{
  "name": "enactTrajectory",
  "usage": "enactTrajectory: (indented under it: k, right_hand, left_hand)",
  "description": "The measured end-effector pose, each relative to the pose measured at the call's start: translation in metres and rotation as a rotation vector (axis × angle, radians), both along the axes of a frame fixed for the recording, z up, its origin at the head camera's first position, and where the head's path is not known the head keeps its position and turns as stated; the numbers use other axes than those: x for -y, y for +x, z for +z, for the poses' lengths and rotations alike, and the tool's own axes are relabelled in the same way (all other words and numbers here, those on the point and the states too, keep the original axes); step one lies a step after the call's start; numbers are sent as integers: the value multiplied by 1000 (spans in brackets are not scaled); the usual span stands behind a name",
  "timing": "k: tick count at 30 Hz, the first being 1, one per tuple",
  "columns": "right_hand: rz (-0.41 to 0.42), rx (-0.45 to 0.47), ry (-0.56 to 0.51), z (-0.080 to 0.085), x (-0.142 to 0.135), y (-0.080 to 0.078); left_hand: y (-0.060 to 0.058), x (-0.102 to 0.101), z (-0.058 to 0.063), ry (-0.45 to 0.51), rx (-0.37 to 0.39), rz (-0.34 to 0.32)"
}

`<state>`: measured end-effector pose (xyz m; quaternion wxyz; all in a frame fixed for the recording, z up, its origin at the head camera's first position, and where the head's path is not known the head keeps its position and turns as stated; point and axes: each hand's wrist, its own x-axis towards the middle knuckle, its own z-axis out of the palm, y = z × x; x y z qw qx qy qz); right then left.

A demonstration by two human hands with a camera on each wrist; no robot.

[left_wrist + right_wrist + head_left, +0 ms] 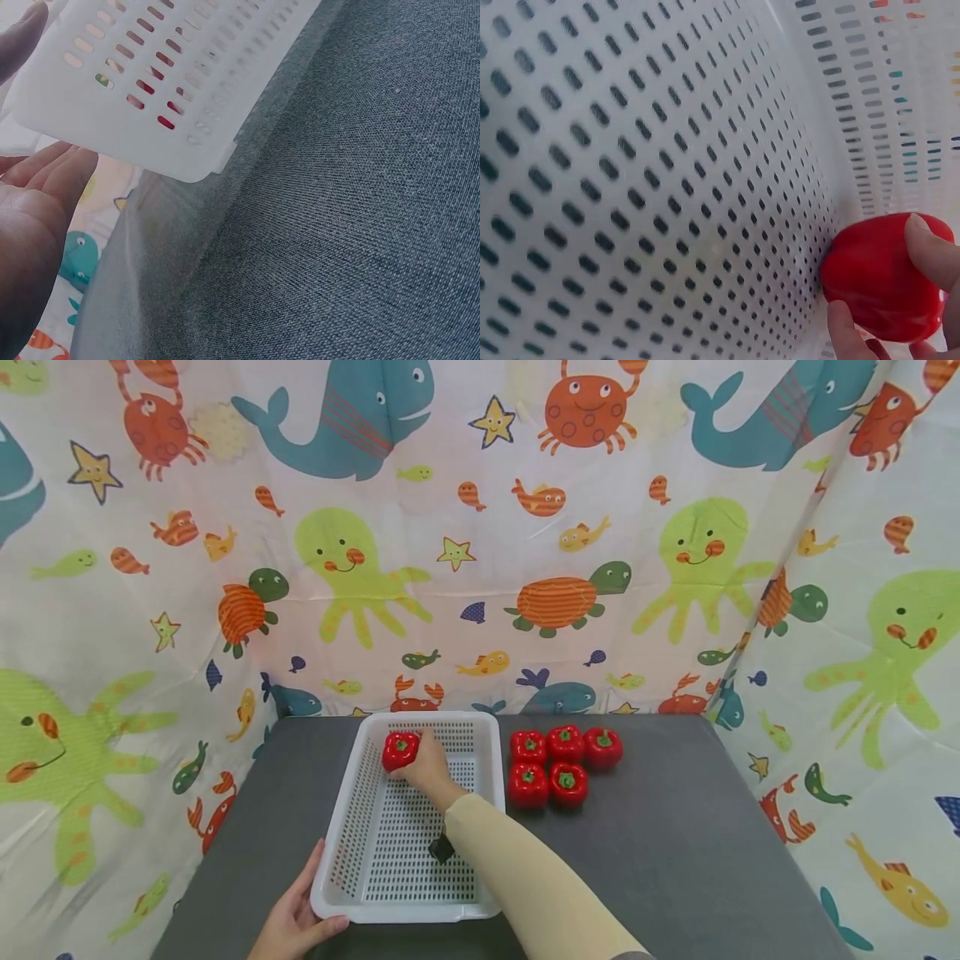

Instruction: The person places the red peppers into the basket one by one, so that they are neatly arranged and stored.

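Note:
A glossy red bell pepper [401, 750] with a green stem is at the far left corner inside the white perforated plastic basket [412, 914]. My right hand [429, 768] grips that pepper from its right side. In the right wrist view, thumb and fingers lie around the pepper [885, 277], close to the basket's floor and wall. At the near left corner of the basket, my left hand [296, 906] holds the outside, thumb along the front and fingers along the left side. The left wrist view shows these fingers [60, 172] against the slotted wall.
Right of the basket, several red bell peppers [528, 785] stand in two rows on the dark grey table [675, 827]. A curtain [480, 527] printed with sea animals hangs behind and at both sides. A small black object [441, 848] shows beneath the right forearm, over the basket.

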<state>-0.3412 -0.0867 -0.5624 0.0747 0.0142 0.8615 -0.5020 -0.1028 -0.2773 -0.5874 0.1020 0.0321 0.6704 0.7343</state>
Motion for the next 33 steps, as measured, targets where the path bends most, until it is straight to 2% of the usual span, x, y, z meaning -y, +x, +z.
enactTrajectory:
  k: [7, 15, 24, 33]
  right_hand:
    - [1, -6, 15, 8, -5, 0]
    - [31, -23, 18, 24, -18, 4]
    - [45, -30, 42, 40, -27, 6]
    - [34, -52, -2, 61, -32, 17]
  left_hand:
    - [1, 4, 0, 56, -17, -46]
    - [-1, 7, -1, 62, -69, -78]
    - [-2, 5, -2, 71, -78, -87]
    - [-2, 4, -2, 61, -61, -76]
